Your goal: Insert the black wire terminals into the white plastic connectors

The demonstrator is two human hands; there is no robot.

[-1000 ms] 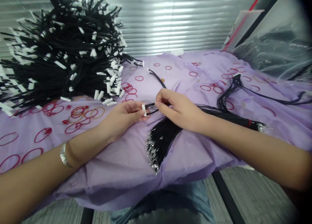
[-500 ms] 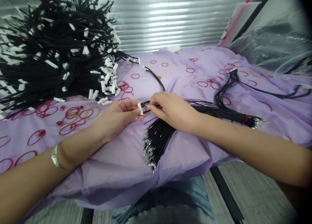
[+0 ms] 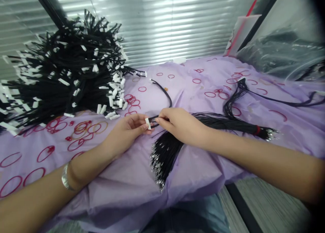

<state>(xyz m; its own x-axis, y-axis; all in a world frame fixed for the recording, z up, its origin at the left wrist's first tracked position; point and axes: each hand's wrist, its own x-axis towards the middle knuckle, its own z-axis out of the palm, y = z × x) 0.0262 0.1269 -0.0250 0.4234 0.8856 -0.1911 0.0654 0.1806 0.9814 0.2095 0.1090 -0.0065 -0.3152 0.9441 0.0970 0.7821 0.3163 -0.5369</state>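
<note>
My left hand [image 3: 129, 130] pinches a small white connector [image 3: 147, 123] between thumb and fingers. My right hand [image 3: 181, 124] pinches thin black wires [image 3: 153, 119] at their ends, right against the connector. Beneath my right hand lies a bundle of loose black wires [image 3: 165, 148] with metal tips fanned toward the table's front edge. The bundle is tied with a red band [image 3: 258, 130] at its right end.
A big heap of black wires with white connectors [image 3: 63, 77] fills the left back. Red rubber bands [image 3: 83, 128] are scattered over the purple cloth [image 3: 127, 179]. More black cables [image 3: 238, 94] and a clear plastic bag [image 3: 281, 53] lie at the right. Window blinds stand behind.
Both hands stay together at the connector, with the right fingers shifted slightly closer to it. The view has tilted a little.
</note>
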